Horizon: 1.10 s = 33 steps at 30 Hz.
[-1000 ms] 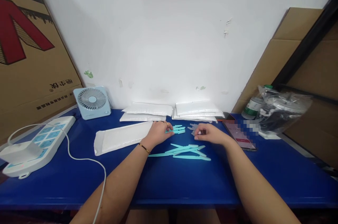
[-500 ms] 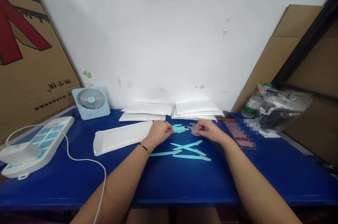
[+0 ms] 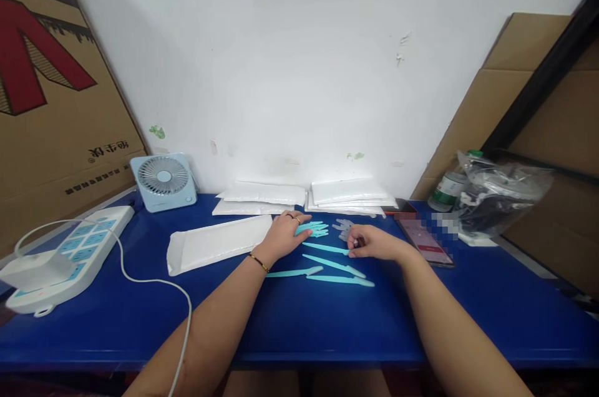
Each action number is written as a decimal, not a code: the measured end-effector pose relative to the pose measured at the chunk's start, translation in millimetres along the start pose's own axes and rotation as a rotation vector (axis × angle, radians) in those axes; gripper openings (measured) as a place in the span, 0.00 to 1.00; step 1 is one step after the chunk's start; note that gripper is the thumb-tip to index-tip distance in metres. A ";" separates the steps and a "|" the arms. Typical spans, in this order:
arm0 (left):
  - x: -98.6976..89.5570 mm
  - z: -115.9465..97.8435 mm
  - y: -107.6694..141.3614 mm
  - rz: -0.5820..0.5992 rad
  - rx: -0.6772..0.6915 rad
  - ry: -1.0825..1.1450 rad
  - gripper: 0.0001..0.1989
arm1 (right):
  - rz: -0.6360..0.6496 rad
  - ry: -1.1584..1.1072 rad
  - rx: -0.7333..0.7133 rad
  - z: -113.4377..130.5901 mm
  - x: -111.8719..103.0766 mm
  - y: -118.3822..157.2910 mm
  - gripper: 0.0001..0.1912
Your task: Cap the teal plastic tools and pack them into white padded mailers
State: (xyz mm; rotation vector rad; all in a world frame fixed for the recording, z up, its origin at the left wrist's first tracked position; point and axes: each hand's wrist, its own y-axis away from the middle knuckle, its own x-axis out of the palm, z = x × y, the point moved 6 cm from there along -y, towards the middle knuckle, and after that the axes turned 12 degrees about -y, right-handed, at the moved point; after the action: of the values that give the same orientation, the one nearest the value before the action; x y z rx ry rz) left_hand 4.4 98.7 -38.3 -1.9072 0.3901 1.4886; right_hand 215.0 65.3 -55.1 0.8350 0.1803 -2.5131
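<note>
My left hand [image 3: 284, 233] rests at a pile of teal eyebrow razors [image 3: 317, 230], thumb and fingers apart on its left side. My right hand [image 3: 367, 242] is closed on the right end of another teal eyebrow razor [image 3: 325, 248], whose long handle points left; its gripped end is hidden. Just beyond these fingers lies a small heap of clear caps [image 3: 343, 227]. Nearer to me, several teal razors with pale capped ends lie apart on the blue table, among them a slanted razor [image 3: 333, 265] and a lower razor [image 3: 339, 281].
A white padded mailer [image 3: 219, 243] lies left of my left hand. Stacked mailers [image 3: 346, 191] sit against the wall. A phone [image 3: 428, 241], a bottle [image 3: 447, 191] and a plastic bag [image 3: 503, 191] stand right; a fan [image 3: 163, 181] and power strip [image 3: 88, 247] with cable are left.
The razor that lay crossed over another is gone from that spot, and a razor now extends from my right hand, which moved slightly nearer. My left hand's fingers have spread.
</note>
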 end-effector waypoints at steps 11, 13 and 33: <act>-1.9 2.3 -3.7 0.007 -0.011 -0.135 0.17 | -0.310 -0.032 0.059 -19.7 -20.1 -10.7 0.13; -1.8 12.7 -3.5 -0.002 -0.060 -0.127 0.15 | -0.420 0.037 0.086 -22.1 -29.1 -8.2 0.14; 8.3 -32.4 0.7 0.199 0.144 0.062 0.16 | -0.143 0.001 -0.017 12.5 2.3 -4.1 0.09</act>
State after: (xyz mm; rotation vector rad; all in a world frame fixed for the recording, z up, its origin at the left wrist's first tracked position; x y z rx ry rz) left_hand 30.3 78.0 -42.5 -1.8463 0.7138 1.4860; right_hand 204.8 64.6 -46.5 0.8439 0.2700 -2.6399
